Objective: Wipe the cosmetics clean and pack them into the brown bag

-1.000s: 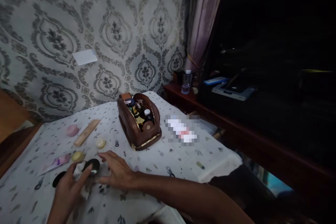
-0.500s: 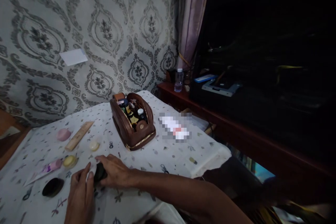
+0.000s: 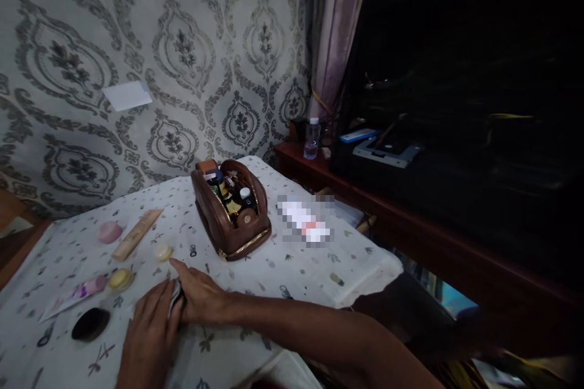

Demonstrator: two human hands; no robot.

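On the patterned tablecloth my two hands meet low in the view. My right hand (image 3: 201,295) is curled round a small dark jar, now almost wholly covered by the hands. Pressed over it from the left is my left hand (image 3: 150,331), its fingers closed on a thin white cloth (image 3: 175,293), of which a fold shows between the hands. Left of them lies a round black container (image 3: 90,324). Close by are a yellow-lidded jar (image 3: 121,279), a small cream-coloured jar (image 3: 163,251) and a white and purple tube (image 3: 75,298).
An unzipped brown toiletry bag (image 3: 232,213) full of bottles stands mid-table. A beige tube (image 3: 137,236) and a pink round item (image 3: 109,232) lie farther left. Right of the bag is a blurred-out item (image 3: 303,220). A water bottle (image 3: 311,138) stands on the dark red shelf.
My left hand has moved right and over the dark jar, laying its fingers and the white cloth across it. The jar, visible before, is now mostly hidden. My right hand stays nearly in place.
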